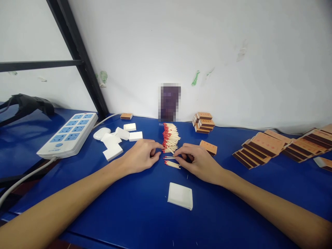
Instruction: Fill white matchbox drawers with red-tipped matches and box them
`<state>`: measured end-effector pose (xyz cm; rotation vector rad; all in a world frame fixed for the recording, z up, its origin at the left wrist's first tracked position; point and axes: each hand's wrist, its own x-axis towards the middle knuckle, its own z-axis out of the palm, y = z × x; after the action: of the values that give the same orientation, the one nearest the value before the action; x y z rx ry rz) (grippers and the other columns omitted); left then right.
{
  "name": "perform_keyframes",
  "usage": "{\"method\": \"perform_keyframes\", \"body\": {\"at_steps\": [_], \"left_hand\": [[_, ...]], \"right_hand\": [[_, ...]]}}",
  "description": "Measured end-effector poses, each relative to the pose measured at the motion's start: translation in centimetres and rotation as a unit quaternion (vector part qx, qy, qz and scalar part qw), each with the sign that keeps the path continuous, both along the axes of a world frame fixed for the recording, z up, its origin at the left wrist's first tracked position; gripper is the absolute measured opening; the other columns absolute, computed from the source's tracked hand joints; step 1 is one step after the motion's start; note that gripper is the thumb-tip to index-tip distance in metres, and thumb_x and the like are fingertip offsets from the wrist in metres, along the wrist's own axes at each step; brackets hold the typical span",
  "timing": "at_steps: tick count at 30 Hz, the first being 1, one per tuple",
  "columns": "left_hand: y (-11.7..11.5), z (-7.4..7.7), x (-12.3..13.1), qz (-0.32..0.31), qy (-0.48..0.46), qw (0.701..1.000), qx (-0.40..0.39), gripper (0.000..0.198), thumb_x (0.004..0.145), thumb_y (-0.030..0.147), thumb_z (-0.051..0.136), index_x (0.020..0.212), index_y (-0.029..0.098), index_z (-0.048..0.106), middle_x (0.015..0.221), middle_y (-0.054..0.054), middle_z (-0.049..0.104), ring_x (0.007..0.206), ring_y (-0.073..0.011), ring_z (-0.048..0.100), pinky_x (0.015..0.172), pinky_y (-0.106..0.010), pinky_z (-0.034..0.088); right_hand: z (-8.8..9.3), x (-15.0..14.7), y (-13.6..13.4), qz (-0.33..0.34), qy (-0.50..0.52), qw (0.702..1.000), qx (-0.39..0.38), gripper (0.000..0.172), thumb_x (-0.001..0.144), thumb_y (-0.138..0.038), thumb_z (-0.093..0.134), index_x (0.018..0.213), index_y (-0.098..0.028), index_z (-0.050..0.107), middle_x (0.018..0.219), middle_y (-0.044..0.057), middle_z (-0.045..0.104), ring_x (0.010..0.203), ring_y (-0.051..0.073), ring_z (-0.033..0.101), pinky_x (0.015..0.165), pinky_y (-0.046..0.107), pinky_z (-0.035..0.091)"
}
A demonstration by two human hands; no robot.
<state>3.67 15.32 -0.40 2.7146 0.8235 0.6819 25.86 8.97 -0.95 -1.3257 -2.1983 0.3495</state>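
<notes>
A long pile of red-tipped matchsticks point(171, 134) lies on the blue table in front of me. My left hand point(142, 155) is beside the red heads, its index fingertip at the pile's near end. Its thumb and index finger are apart, with nothing seen between them. On the pale ends, my right hand point(195, 159) is closed in a pinch on a matchstick point(169, 157). Just nearer to me lies a small separate group of matchsticks point(172, 165). A white matchbox tray point(180, 195) rests flat closer to my body.
White matchbox trays point(112, 151) and a white rounded case point(101, 133) lie left, by a power strip point(68, 135). Orange matchboxes point(204, 121) are stacked near the wall, one point(209, 147) lies beyond my right hand, and rows of matchboxes point(267, 143) spread right.
</notes>
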Motion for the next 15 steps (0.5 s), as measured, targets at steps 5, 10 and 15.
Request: {"method": "perform_keyframes", "body": {"at_steps": [5, 10, 15], "left_hand": [[0.01, 0.02, -0.07, -0.018, 0.009, 1.0, 0.008, 0.02, 0.084, 0.014, 0.057, 0.098, 0.017, 0.071, 0.061, 0.004, 0.05, 0.053, -0.0095, 0.046, 0.054, -0.021, 0.039], [-0.16, 0.12, -0.21, -0.026, 0.042, 0.998, 0.028, 0.026, 0.087, 0.014, 0.052, 0.105, 0.017, 0.07, 0.069, 0.0, 0.055, 0.057, -0.0109, 0.051, 0.058, -0.023, 0.042], [-0.47, 0.18, -0.28, -0.016, 0.09, 0.995, 0.044, 0.028, 0.091, 0.016, 0.048, 0.109, 0.015, 0.069, 0.078, -0.004, 0.059, 0.063, -0.0133, 0.056, 0.062, -0.025, 0.046]], "right_hand": [[-0.21, 0.06, -0.01, 0.002, -0.008, 1.0, 0.002, 0.021, 0.092, -0.023, 0.05, 0.097, -0.022, 0.07, 0.07, -0.001, 0.054, 0.062, 0.013, 0.05, 0.059, 0.026, 0.037], [-0.47, 0.0, -0.13, 0.002, -0.031, 1.0, 0.006, 0.028, 0.095, -0.026, 0.045, 0.104, -0.023, 0.071, 0.076, 0.002, 0.055, 0.066, 0.014, 0.053, 0.06, 0.027, 0.039], [-0.48, -0.12, -0.14, -0.005, -0.047, 0.999, 0.017, 0.031, 0.095, -0.027, 0.044, 0.114, -0.023, 0.068, 0.08, 0.003, 0.055, 0.067, 0.014, 0.054, 0.06, 0.028, 0.04]]}}
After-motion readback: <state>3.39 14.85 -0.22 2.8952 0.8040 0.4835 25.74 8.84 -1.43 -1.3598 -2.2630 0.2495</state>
